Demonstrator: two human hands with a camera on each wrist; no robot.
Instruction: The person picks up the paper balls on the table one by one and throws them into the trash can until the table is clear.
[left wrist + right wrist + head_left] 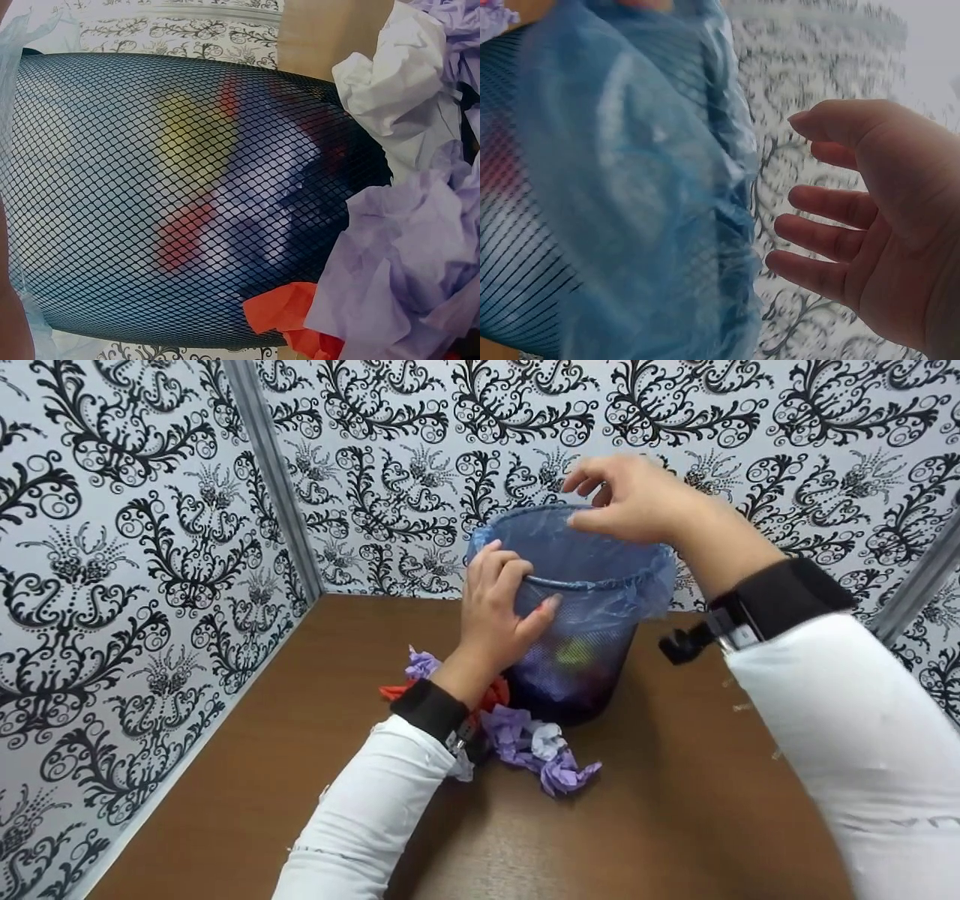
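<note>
A dark mesh wastebasket [577, 660] stands upright on the table, lined with a translucent blue bag [645, 592] folded over its rim. My left hand [491, 604] holds the near left rim, fingers bent at the edge and thumb against the outside. Above the far right part of the rim is my right hand [637, 499], its fingers loosely bent and nothing between them. The right wrist view shows the right hand [870, 217] apart from the bag [652, 187]. Through the mesh, yellow, red and pale crumpled shapes show inside the wastebasket [195, 165].
Crumpled purple paper [510, 735], white paper [547, 741] and red paper [495, 694] lie on the brown table [337, 735] by the basket's near left base. Patterned wall panels [397, 472] stand behind and at the left.
</note>
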